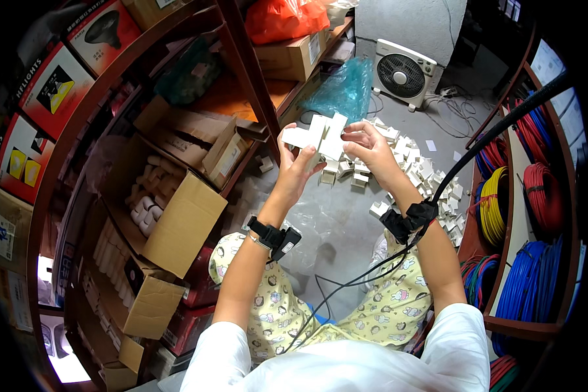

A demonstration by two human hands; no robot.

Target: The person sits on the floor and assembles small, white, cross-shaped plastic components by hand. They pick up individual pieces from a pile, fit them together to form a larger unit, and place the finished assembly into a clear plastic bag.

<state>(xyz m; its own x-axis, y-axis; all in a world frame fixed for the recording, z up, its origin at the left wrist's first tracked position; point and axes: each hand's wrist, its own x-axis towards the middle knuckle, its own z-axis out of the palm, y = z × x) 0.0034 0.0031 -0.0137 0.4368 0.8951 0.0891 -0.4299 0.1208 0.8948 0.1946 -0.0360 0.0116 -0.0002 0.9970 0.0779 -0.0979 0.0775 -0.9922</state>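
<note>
A small white box (332, 145) with flaps standing out is held up in front of me, over the floor. My left hand (296, 159) grips its left side, with the thumb on the near face and the fingers behind. My right hand (371, 151) closes on the box's right edge, thumb and fingertips against a flap. The far side of the box is hidden. Beyond and to the right, a pile of similar small white boxes or pieces (424, 171) lies on the grey floor. Black straps are fastened round both my wrists, and a cable runs from the right one.
Open cartons (184, 225) holding white and pinkish parts fill the shelf at left. Coiled coloured wires (529, 277) sit on the right-hand rack. A white box fan (404, 73) stands at the back, near a teal plastic bag (343, 91). A black cable (487, 134) crosses at right.
</note>
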